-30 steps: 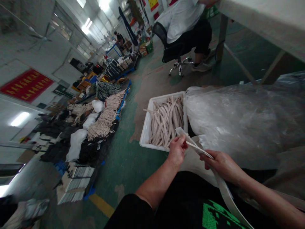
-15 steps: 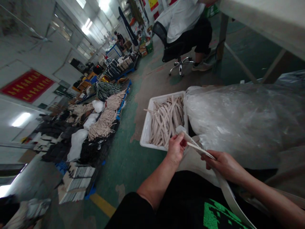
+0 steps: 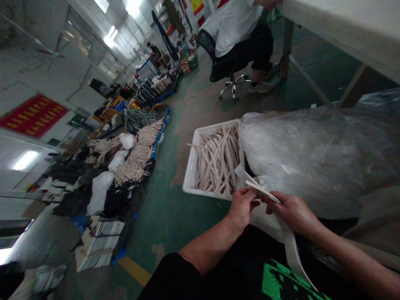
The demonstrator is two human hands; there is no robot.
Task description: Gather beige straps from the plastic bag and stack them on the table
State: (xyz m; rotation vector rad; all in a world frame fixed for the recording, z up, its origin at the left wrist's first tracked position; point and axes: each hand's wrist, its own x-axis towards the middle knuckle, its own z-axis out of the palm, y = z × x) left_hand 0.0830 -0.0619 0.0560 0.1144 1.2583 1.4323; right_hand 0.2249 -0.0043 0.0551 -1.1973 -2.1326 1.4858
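A long off-white strap [image 3: 291, 246] runs between my two hands and trails down across my lap to the right. My left hand [image 3: 244, 208] is closed, its thumb and fingers pinching the strap near its folded part. Close beside it, my right hand [image 3: 289, 210] grips the same strap, thumb on top. Two end pieces of the strap stick out past my fingers, one pale flap pointing up and left. Just beyond my hands stands a white plastic bin [image 3: 190, 166] filled with beige straps [image 3: 215, 160] in a loose tangle.
A large clear plastic bag [image 3: 312, 154] bulges at the right, against the bin. Above it is a table [image 3: 343, 33]. A person in a white shirt [image 3: 237, 27] sits on a wheeled chair [image 3: 229, 73] ahead. Bundled cords [image 3: 134, 164] and packed goods lie on pallets at left.
My left hand has slid right and down along the strap, closer to my right hand. The strap's pale end flap, formerly at my left fingertips, now sticks up free.
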